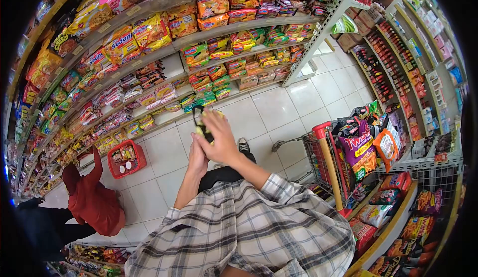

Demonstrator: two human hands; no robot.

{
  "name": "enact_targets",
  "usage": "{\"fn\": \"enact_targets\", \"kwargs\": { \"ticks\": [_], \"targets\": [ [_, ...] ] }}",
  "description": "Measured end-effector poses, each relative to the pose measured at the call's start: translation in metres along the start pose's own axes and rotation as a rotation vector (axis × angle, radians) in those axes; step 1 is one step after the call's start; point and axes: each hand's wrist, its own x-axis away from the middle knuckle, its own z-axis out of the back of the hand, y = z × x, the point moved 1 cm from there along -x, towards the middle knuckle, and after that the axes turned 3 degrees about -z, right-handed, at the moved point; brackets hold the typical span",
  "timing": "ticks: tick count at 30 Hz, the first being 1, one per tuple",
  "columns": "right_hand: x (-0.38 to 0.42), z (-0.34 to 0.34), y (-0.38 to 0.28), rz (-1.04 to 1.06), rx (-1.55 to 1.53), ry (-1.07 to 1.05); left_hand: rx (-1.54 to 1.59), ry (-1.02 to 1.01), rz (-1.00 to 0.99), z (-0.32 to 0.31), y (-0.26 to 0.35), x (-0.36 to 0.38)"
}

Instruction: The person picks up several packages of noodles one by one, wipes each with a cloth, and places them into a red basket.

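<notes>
In front of my body, my two hands meet around a small black and yellow-green thing [203, 131] with a dark loop at its top; its kind cannot be made out. My left hand [197, 155] supports it from the left and below, its fingers mostly hidden. Across its right side lies my right hand [220, 140], fingers long and close together, covering much of it. Both hands are above the tiled floor, in front of the noodle shelves.
Shelves of instant noodle packets [121, 44] curve along the left and front. A shopping cart [326, 165] with snack bags [359, 150] stands at right. On the floor at left is a red basket [140, 153] with goods; beside it crouches a person in red [97, 202]. Snack racks [388, 212] line the lower right.
</notes>
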Motion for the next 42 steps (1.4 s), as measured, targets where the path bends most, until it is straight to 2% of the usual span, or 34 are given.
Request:
{"fn": "enact_targets", "kwargs": {
  "ticks": [3,4,7,11,12,15,18,21,23,26,30,33,37,38,42],
  "targets": [
    [-0.002,-0.001,0.029,-0.266,-0.326,0.002,-0.103,-0.012,0.015,0.005,-0.010,0.010],
    [-0.003,-0.004,0.038,-0.315,-0.369,0.026,-0.046,0.023,0.018,0.005,-0.013,0.015],
    [0.002,-0.009,0.078,-0.687,-0.625,-0.198,-0.091,0.007,-0.014,0.005,-0.023,0.033],
    [0.017,0.001,0.089,-0.773,-0.809,-0.211,0.012,0.062,-0.039,-0.001,-0.041,0.054],
    [0.019,0.002,0.092,-0.807,-0.907,-0.134,0.010,0.075,-0.045,-0.005,-0.044,0.060],
    [0.034,0.012,0.105,-1.005,-0.940,-0.097,0.003,0.107,-0.037,-0.020,-0.053,0.075],
    [0.050,0.029,0.129,-1.143,-1.111,-0.045,-0.025,0.132,-0.031,-0.031,-0.064,0.085],
    [0.068,0.070,0.132,-1.202,-1.407,0.139,-0.072,0.214,-0.108,-0.054,-0.085,0.086],
    [0.088,0.082,0.144,-1.146,-1.517,0.113,-0.129,0.303,-0.178,-0.075,-0.102,0.089],
    [0.115,0.117,0.130,-1.074,-1.321,-0.165,-0.244,0.206,-0.192,-0.102,-0.121,0.092],
    [0.130,0.153,0.102,-0.847,-1.143,-0.276,-0.170,0.304,-0.272,-0.120,-0.133,0.101],
    [0.152,0.148,0.107,-0.721,-0.957,-0.254,-0.192,0.349,-0.394,-0.124,-0.141,0.097],
    [0.143,0.164,0.108,-0.761,-1.015,-0.138,-0.142,0.386,-0.491,-0.143,-0.136,0.080],
    [0.138,0.175,0.110,-0.730,-0.986,-0.168,-0.101,0.371,-0.502,-0.147,-0.132,0.073],
    [0.126,0.196,0.136,-0.731,-1.064,-0.039,0.006,0.194,-0.458,-0.187,-0.078,0.025]
  ]
}}
